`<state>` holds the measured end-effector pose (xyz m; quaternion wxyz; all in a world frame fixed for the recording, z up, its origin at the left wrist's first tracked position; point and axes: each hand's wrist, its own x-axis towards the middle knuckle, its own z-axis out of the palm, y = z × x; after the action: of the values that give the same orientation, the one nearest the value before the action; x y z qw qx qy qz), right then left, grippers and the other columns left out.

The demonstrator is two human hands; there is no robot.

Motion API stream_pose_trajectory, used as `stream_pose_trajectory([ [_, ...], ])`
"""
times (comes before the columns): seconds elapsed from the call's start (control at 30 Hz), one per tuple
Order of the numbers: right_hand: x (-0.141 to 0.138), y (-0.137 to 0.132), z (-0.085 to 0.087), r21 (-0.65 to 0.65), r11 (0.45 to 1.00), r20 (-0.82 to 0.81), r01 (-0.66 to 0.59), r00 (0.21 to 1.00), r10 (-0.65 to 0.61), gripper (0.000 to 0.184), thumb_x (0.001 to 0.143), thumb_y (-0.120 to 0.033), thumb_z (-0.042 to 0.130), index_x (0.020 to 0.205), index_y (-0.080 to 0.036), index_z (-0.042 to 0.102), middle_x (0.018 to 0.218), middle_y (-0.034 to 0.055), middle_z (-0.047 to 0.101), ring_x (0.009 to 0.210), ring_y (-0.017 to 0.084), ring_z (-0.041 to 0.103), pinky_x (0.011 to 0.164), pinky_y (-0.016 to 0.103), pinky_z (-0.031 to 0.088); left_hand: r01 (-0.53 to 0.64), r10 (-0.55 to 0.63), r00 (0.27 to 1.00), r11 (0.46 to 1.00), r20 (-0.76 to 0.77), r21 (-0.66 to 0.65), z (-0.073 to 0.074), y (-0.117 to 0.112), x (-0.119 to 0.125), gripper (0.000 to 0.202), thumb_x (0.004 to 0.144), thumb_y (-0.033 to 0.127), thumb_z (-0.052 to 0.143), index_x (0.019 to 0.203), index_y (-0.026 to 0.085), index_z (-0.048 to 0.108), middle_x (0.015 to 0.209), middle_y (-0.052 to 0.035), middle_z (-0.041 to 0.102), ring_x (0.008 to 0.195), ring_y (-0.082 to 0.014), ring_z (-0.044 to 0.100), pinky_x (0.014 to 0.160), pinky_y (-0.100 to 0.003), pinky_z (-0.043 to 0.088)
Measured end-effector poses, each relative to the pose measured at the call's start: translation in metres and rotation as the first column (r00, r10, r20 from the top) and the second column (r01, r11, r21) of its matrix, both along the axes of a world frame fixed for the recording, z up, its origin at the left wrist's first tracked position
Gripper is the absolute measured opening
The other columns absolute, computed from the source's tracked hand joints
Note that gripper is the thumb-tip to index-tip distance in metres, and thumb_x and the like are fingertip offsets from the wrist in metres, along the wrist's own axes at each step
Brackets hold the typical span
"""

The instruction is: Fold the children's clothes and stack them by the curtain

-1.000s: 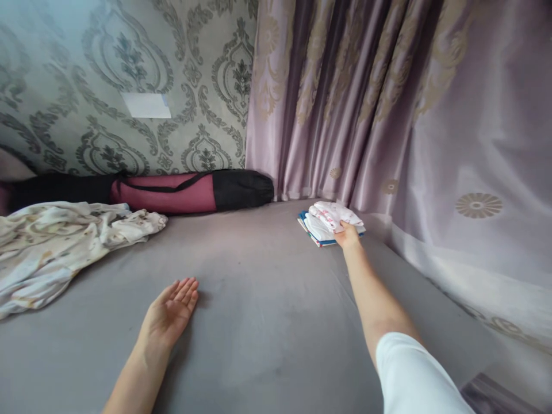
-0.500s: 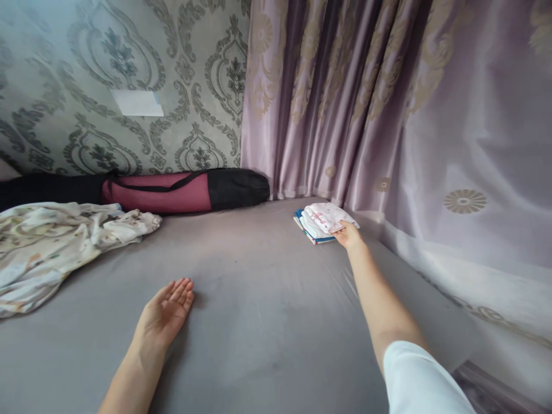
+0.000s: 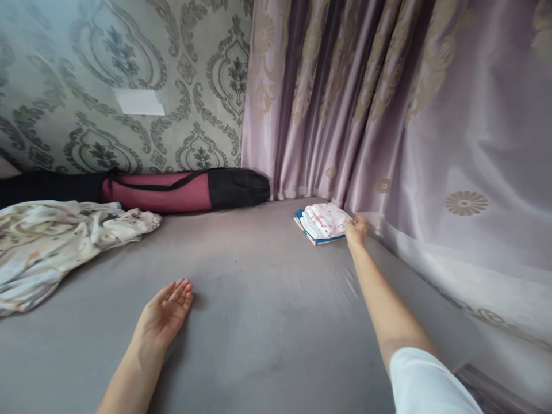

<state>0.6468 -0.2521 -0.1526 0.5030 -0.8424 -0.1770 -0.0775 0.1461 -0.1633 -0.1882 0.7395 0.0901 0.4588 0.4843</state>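
Note:
A small pile of folded cloths lies on the grey sheet near the curtain. On top is a white cloth with pink print [image 3: 330, 218], over a plain white folded cloth [image 3: 310, 225] and a blue piece [image 3: 298, 214] at the bottom. My right hand [image 3: 357, 231] is at the right edge of the pile, its fingers slightly bent and apart, nothing visibly gripped. The fingertips are at or very near the cloth's edge. My left hand [image 3: 166, 313] rests palm up on the sheet, holding nothing, with its fingers stretched out.
A crumpled, patterned light cloth [image 3: 56, 241] lies on the left of the grey sheet [image 3: 250, 310]. Behind it, a long black and dark-red bag [image 3: 172, 192] with a strap runs along the papered wall. Purple curtains [image 3: 319, 115] hang at the back and right.
My right hand has shifted slightly right, off the top of the printed cloth to its edge. The printed cloth's right side now sits further in on the pile. My left hand stays put.

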Motion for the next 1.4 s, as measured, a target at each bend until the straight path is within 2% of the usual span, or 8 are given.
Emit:
stream_pose_trajectory([
  [0.1, -0.006, 0.019, 0.006, -0.196, 0.976, 0.088, -0.092, 0.990, 0.111, 0.043, 0.089, -0.027, 0.037, 0.127, -0.016, 0.053, 0.136, 0.0138, 0.049, 0.130, 0.027, 0.040, 0.111, 0.044, 0.028, 0.001, -0.001, 1.000, 1.000, 0.004, -0.002, 0.000, 0.000, 0.000, 0.016, 0.082, 0.002, 0.046, 0.081, 0.012, 0.058, 0.075, -0.0057, 0.064, 0.063, -0.0118, 0.064, 0.054, -0.020, 0.055],
  [0.23, -0.014, 0.039, 0.008, -0.599, 0.788, 0.184, -0.146, 0.932, 0.313, 0.052, 0.096, -0.037, 0.023, 0.142, -0.021, 0.041, 0.154, 0.0099, 0.028, 0.142, 0.029, 0.020, 0.113, 0.056, 0.015, 0.010, -0.010, 1.000, 1.000, 0.006, -0.012, 0.001, 0.000, 0.000, 0.018, 0.085, 0.003, 0.043, 0.080, 0.011, 0.059, 0.073, -0.0054, 0.064, 0.060, -0.0106, 0.063, 0.053, -0.020, 0.054],
  [0.33, -0.019, 0.047, 0.001, -0.692, 0.702, 0.129, -0.166, 0.929, 0.347, 0.056, 0.097, -0.044, 0.019, 0.148, -0.026, 0.032, 0.158, 0.0063, 0.019, 0.144, 0.033, 0.011, 0.111, 0.063, 0.011, 0.012, -0.012, 1.000, 1.000, 0.004, -0.023, 0.002, 0.001, 0.001, 0.018, 0.086, 0.004, 0.043, 0.080, 0.010, 0.059, 0.072, -0.0053, 0.064, 0.058, -0.0102, 0.063, 0.052, -0.020, 0.054],
  [0.43, -0.021, 0.048, -0.013, -0.719, 0.670, 0.081, -0.186, 0.934, 0.347, 0.057, 0.096, -0.050, 0.016, 0.150, -0.032, 0.026, 0.159, 0.0041, 0.015, 0.144, 0.037, 0.006, 0.108, 0.068, 0.011, 0.013, -0.013, 1.000, 1.000, 0.006, -0.023, 0.002, 0.001, 0.001, 0.020, 0.088, 0.005, 0.042, 0.079, 0.009, 0.059, 0.071, -0.0052, 0.064, 0.057, -0.0097, 0.063, 0.052, -0.019, 0.054],
  [0.63, -0.019, 0.045, -0.030, -0.733, 0.660, 0.100, -0.167, 0.933, 0.347, 0.059, 0.095, -0.054, 0.013, 0.151, -0.036, 0.017, 0.160, 0.0039, 0.010, 0.144, 0.038, 0.005, 0.107, 0.068, 0.015, 0.023, -0.023, 1.000, 1.000, -0.003, -0.011, 0.001, 0.002, 0.002, 0.021, 0.089, 0.005, 0.041, 0.079, 0.009, 0.060, 0.071, -0.0050, 0.064, 0.057, -0.0096, 0.063, 0.052, -0.019, 0.054],
  [0.9, -0.020, 0.046, -0.029, -0.750, 0.638, 0.071, -0.172, 0.939, 0.337, 0.059, 0.094, -0.056, 0.011, 0.151, -0.041, 0.010, 0.160, 0.0043, 0.009, 0.144, 0.040, 0.005, 0.106, 0.069, 0.014, 0.022, -0.022, 1.000, 1.000, -0.001, 0.001, -0.002, 0.002, 0.001, 0.021, 0.089, 0.005, 0.041, 0.081, 0.008, 0.060, 0.072, -0.0051, 0.064, 0.057, -0.0094, 0.063, 0.052, -0.019, 0.055],
  [1.27, -0.021, 0.051, -0.022, -0.808, 0.560, 0.024, -0.182, 0.940, 0.340, 0.059, 0.094, -0.055, 0.012, 0.149, -0.039, 0.021, 0.158, 0.0051, 0.015, 0.143, 0.041, 0.007, 0.103, 0.069, 0.017, 0.016, -0.016, 1.000, 1.000, -0.007, -0.009, 0.000, 0.001, 0.001, 0.021, 0.089, 0.005, 0.042, 0.080, 0.008, 0.060, 0.072, -0.0049, 0.063, 0.057, -0.0089, 0.063, 0.053, -0.018, 0.055],
  [1.4, -0.021, 0.053, -0.018, -0.800, 0.566, 0.003, -0.198, 0.943, 0.334, 0.058, 0.094, -0.055, 0.015, 0.148, -0.039, 0.025, 0.157, 0.0051, 0.020, 0.142, 0.041, 0.009, 0.103, 0.070, 0.018, 0.023, -0.023, 1.000, 1.000, -0.004, -0.007, -0.002, 0.002, 0.001, 0.019, 0.087, 0.004, 0.043, 0.081, 0.009, 0.060, 0.072, -0.0046, 0.063, 0.057, -0.0085, 0.062, 0.054, -0.018, 0.055],
])
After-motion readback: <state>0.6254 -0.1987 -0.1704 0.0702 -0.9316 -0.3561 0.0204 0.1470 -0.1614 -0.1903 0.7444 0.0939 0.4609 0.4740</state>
